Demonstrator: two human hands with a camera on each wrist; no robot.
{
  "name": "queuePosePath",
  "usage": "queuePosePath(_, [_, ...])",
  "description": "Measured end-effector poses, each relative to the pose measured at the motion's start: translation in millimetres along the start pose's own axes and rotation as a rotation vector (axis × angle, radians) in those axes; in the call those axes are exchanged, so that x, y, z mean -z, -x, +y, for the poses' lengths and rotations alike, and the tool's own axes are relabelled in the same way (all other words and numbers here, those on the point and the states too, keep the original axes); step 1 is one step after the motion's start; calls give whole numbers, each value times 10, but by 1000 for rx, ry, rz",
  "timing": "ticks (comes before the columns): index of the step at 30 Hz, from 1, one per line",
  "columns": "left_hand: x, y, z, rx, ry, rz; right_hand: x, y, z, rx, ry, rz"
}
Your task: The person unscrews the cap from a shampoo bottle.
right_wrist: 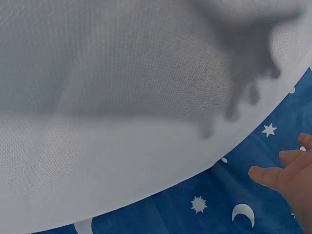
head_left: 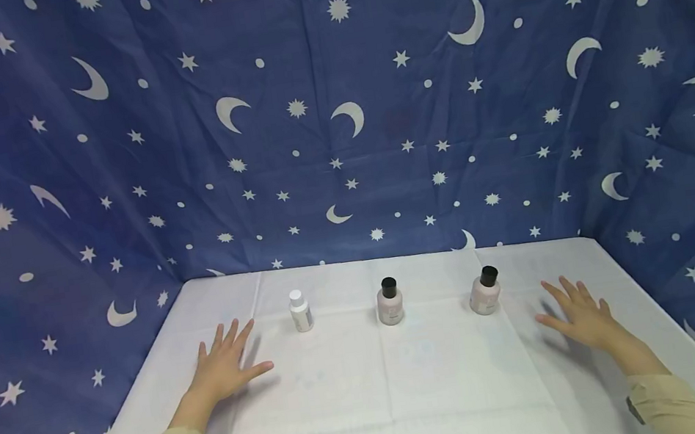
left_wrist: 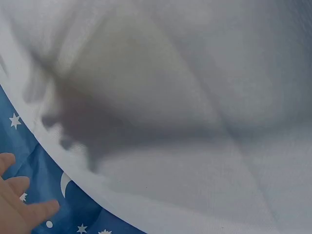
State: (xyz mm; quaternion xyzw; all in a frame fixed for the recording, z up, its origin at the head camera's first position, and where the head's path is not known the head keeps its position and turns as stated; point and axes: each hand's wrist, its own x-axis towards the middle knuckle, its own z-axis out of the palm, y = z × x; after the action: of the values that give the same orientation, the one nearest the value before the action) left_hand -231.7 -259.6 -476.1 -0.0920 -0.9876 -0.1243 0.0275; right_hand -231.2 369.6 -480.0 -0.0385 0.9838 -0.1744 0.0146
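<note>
Left hand (head_left: 225,368) and right hand (head_left: 580,316) hover flat, fingers spread, holding nothing; white-capped bottle (head_left: 300,311) nearest left; grip it round the body, upright.

Three small bottles (head_left: 389,302) upright, apparently capped, in a row.

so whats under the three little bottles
The three bottles, one white-capped and two black-capped, stand on a white cloth. The cloth covers whatever surface lies beneath it.

No lettering reads on the three bottles (head_left: 390,302), seemingly too small
</note>
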Motion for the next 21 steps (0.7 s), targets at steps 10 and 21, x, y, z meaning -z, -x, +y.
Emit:
queuePosePath(10, [-30,-34,-33,-48,75,54,52,-5,-6,35,50,38])
queuePosePath(21, [-3,-64,-49,-85,28,82,93,-24,-78,78,75,81])
